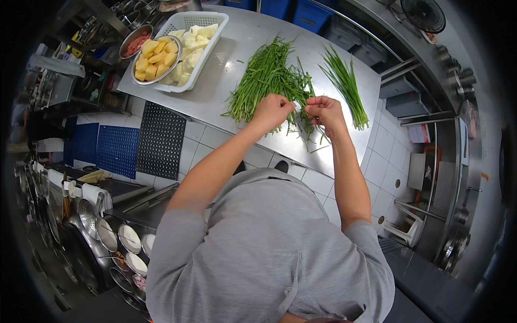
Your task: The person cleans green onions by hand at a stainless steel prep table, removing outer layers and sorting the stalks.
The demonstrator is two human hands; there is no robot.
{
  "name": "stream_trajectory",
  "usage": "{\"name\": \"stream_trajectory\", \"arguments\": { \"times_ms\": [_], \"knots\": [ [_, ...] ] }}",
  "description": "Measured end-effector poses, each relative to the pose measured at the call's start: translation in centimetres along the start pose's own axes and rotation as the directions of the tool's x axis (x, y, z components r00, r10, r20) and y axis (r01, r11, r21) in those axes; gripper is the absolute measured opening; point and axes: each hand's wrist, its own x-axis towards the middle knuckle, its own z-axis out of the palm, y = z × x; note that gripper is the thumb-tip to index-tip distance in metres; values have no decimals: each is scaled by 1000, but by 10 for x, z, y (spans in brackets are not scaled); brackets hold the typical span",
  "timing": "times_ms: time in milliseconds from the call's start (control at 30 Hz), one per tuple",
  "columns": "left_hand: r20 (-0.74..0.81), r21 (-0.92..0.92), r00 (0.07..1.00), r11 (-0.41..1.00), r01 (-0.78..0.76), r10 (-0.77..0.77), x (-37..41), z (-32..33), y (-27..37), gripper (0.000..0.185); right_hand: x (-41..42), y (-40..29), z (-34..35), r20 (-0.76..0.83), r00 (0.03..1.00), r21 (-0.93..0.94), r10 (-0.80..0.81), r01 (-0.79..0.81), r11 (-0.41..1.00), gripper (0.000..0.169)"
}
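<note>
A large heap of long green chives (pixel 264 72) lies on the stainless steel table (pixel 226 60) in front of me. My left hand (pixel 274 112) is over the heap's near right part, fingers curled and thumb against forefinger. Just right of it, my right hand (pixel 326 114) pinches thumb and forefinger together above a smaller, loose strip of greens (pixel 305 121). Whether a stalk sits between the fingertips of either hand is too small to tell. Farther right lies a separate, neatly aligned bunch of chives (pixel 347 87).
A white plastic basket (pixel 223 25) of pale cabbage pieces (pixel 194 58) stands at the table's left. A steel bowl of cut potatoes (pixel 155 60) rests on its near side, beside a bowl of reddish meat (pixel 137 43). Behind me on the left are seasoning pots (pixel 129 238).
</note>
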Motion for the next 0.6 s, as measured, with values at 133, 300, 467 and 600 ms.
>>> {"name": "stream_trajectory", "arguments": {
  "times_ms": [133,300,467,600],
  "knots": [
    [276,-682,906,599,419,-320,2,17,8,18,-11,-8,8,31,999,21,-8,7,1000,20],
    [285,-772,899,476,421,-332,-1,20,5,12,-10,2,10,18,999,13,-39,39,999,16],
    [333,-827,886,352,439,-323,-1,19,2,10,-14,2,15,-9,999,26,-43,43,999,16],
    [279,-814,892,406,416,-355,0,22,-1,9,-12,2,16,-111,991,20,-75,78,997,18]
  ]
}}
